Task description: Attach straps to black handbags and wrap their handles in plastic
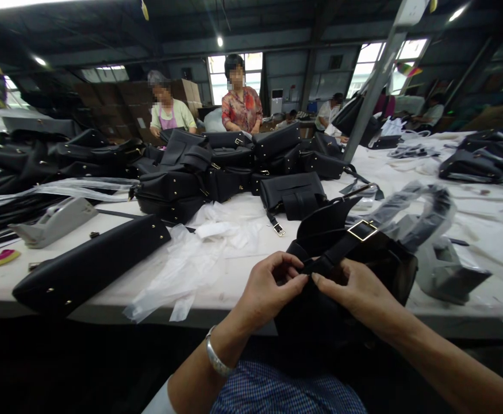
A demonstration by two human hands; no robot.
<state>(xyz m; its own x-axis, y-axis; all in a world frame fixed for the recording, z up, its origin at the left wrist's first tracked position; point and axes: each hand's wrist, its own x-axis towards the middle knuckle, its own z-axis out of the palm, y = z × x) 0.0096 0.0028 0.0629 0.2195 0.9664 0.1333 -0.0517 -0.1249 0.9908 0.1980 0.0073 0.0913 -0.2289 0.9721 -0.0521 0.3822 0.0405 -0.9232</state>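
Observation:
A black leather handbag with a gold square buckle sits at the near edge of the white table, partly over my lap. My left hand pinches the bag's black strap near its top edge, fingers curled closed. My right hand rests on the bag's front with fingers bent, its fingertips meeting the left hand's at the strap. A silver bracelet is on my left wrist. The bag's handle is wrapped in clear plastic.
A long black bag lies at the left near edge. Crumpled clear plastic lies beside it. Two grey tape dispensers stand on the table. Several black bags are piled mid-table. Two people stand behind the pile.

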